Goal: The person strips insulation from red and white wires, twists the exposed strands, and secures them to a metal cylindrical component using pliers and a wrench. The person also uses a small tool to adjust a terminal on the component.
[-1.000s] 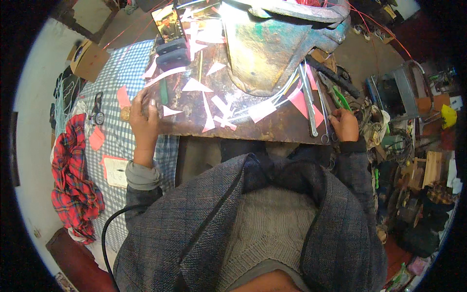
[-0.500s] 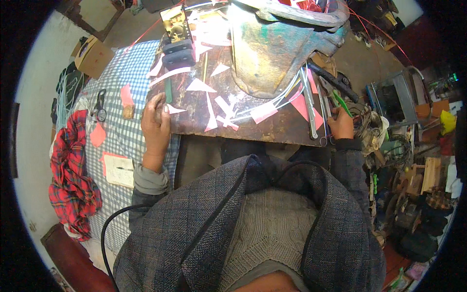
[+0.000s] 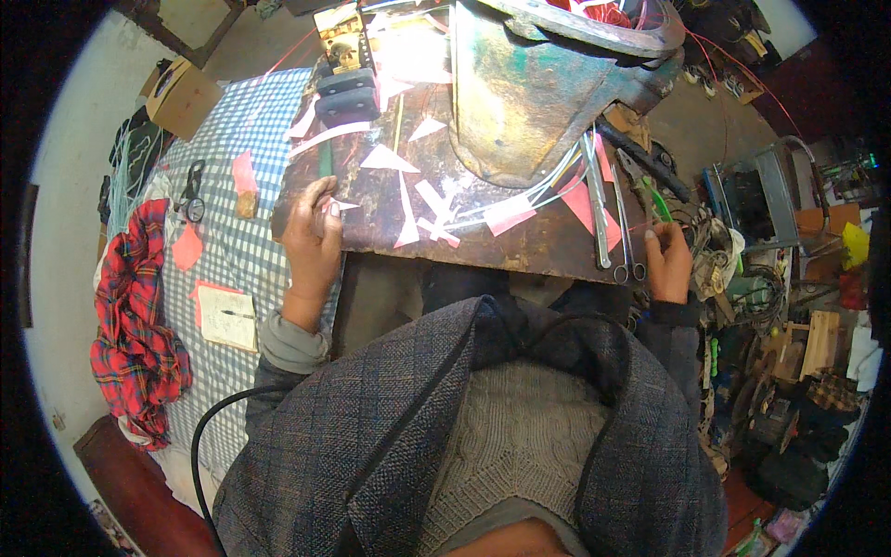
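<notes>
Scissors (image 3: 625, 232) lie at the near right edge of the table (image 3: 548, 255), their two finger loops toward the person; slim and seemingly metal, they should be light, stiff and a little slick, best taken by the loops, away from the blades. Just beside those loops, the right hand (image 3: 670, 260) has its fingers curled with the thumb close in; whether it pinches anything I cannot tell, the fingertips being small and partly turned away. Across at the table's left corner, the left hand (image 3: 314, 227) has its fingers bent and loosely together; its palm is hidden, and whether the thumb touches the small pale paper scrap (image 3: 345, 206) is unclear. Such paper looks thin and easily creased, so an edge would be the place to lift it. Farther off, the scissors' tips are too small to make out, glare washes out the papers (image 3: 408, 60) at the back, and the large scuffed container (image 3: 529, 102) is cut off by the upper edge, with part of its red strands (image 3: 613, 12).
</notes>
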`<state>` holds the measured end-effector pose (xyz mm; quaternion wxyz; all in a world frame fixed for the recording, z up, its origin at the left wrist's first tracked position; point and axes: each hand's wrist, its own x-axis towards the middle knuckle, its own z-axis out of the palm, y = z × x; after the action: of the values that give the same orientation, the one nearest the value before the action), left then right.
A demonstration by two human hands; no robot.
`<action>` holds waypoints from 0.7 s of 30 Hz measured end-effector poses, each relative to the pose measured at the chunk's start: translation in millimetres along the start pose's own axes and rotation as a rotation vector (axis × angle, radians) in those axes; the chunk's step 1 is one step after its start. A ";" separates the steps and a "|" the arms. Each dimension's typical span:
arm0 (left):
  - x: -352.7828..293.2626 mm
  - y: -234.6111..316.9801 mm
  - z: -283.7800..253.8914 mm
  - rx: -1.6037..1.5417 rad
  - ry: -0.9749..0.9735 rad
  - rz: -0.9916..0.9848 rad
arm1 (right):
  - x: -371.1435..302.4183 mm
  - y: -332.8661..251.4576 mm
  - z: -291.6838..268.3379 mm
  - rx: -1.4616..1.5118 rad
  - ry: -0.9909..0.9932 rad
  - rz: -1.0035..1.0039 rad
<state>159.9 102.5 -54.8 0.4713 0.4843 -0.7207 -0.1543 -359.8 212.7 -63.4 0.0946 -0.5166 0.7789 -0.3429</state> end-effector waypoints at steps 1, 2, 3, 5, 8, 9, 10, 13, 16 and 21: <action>0.3 6.0 3.1 0.000 -0.011 -0.017 | -6.4 -8.3 -4.0 0.046 -0.026 0.037; 0.5 13.6 7.3 -0.034 -0.034 -0.045 | -11.6 -17.8 -6.1 0.073 -0.043 0.016; 0.4 22.6 12.2 -0.091 -0.056 -0.090 | -17.6 -27.9 -8.7 0.101 -0.061 -0.006; 1.3 43.3 25.8 -0.121 -0.134 -0.115 | -28.2 -50.7 -9.7 0.282 -0.173 0.089; 3.9 75.2 52.5 -0.121 -0.281 0.078 | -39.1 -85.8 -3.5 0.281 -0.320 -0.138; 1.7 86.9 66.0 -0.244 -0.280 0.013 | -41.6 -96.1 -1.5 0.263 -0.362 -0.202; 2.0 94.7 74.9 -0.270 -0.327 0.067 | -43.5 -105.1 0.4 0.253 -0.423 -0.228; -0.2 109.7 96.1 -0.354 -0.364 0.141 | -46.9 -123.5 5.9 0.271 -0.496 -0.265; -2.9 110.7 102.8 -0.378 -0.477 0.128 | -48.3 -128.3 10.7 0.307 -0.502 -0.237; -12.0 105.7 102.3 -0.407 -0.580 0.008 | -49.7 -123.9 16.9 0.347 -0.489 -0.219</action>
<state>17.7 139.7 -41.4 0.3344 0.3137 -0.7811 -0.4239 -237.5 219.9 -8.0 0.3281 -0.6408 0.6026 -0.3444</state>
